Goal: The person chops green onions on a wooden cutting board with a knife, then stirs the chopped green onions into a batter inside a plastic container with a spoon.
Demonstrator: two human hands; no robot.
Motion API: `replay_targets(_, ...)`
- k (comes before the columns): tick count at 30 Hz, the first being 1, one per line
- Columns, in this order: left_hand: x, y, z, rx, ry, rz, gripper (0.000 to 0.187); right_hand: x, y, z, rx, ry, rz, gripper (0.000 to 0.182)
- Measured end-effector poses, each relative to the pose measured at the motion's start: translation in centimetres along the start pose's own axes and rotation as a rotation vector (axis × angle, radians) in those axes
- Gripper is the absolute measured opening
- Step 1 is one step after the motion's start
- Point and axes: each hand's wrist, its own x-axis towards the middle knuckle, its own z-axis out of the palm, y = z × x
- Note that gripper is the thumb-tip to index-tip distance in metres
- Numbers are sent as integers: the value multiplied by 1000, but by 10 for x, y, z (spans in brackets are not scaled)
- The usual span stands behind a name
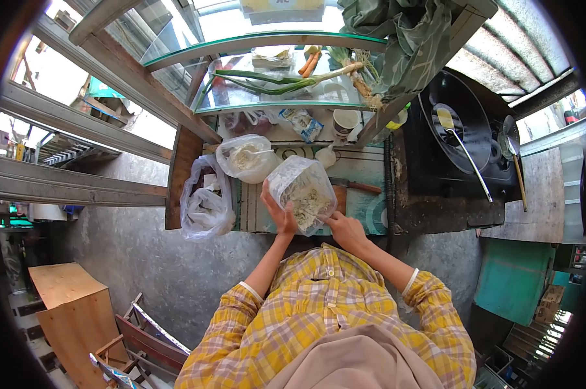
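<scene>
A clear square plastic container (304, 188) with a pale, green-flecked mixture is tilted toward me over the counter's front edge. My left hand (281, 211) holds its left side, fingers against the wall. At its lower right corner is my right hand (347, 232), fingers closed; whatever they grip is too small to make out. Behind and left stands a bag-lined bowl of whitish flour (246, 157) with a spoon in it. A knife (356, 186) lies to the right of the container, and a small white bag (325, 155) sits behind it.
An open plastic bag (207, 202) sits at the counter's left end. Green onions (286, 85) and carrots rest on the glass shelf (241, 104) above. On the right, a black wok (457, 123) with a spatula (468, 155) stands on the stove. A cup (346, 120) is at the back.
</scene>
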Motion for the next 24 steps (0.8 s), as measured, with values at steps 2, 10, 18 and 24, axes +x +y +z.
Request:
replay_targets(2,-1,0,1,6,-1,-3,77,2,2,-13,-10,18,31,35)
replay_targets(10,-1,5,6,23,-8,43,78,11,21,-11,-28,29,264,28)
replay_targets(18,1,2,8,-54,11,-33,77,32,60,-12,380,-61,241,24)
replay_targets(24,4,-1,9,-23,31,-27,75,31,40,-17,251,-84,289,21)
